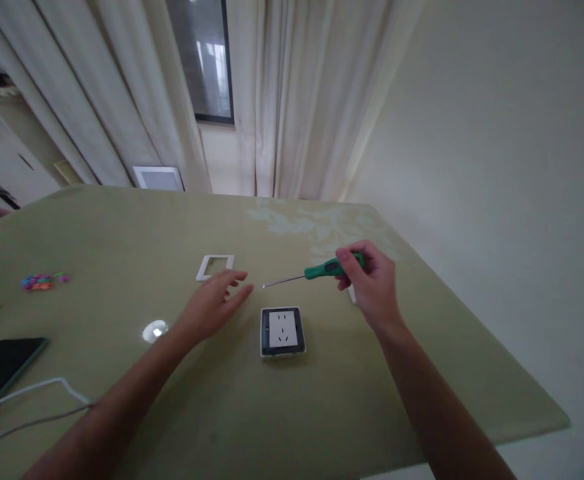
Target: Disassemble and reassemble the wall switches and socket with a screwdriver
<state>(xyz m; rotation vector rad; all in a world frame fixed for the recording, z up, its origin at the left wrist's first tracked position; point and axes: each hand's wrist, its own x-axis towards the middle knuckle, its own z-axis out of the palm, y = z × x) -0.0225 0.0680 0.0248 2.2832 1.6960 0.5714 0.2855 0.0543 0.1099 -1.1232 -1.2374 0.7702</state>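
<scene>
My right hand (375, 283) is closed around the green handle of a screwdriver (322, 269). Its thin metal shaft points left, and a tiny bright spot shows at the tip, too small to make out. Just left of that tip is my left hand (215, 303), thumb and fingers apart, with nothing visible between them. Below the screwdriver, a wall socket (283, 330) in a white box lies face up, its dark inner frame exposed. A white rectangular cover frame (215, 265) rests behind my left hand. Mostly hidden by my right hand is a small white piece (352, 293).
At the left lie a dark phone or tablet (7, 363), white cables (32, 387) and a pile of small colourful pieces (39, 282). The green-covered table (362, 400) ends near a wall on the right. Curtains (292, 100) hang behind it.
</scene>
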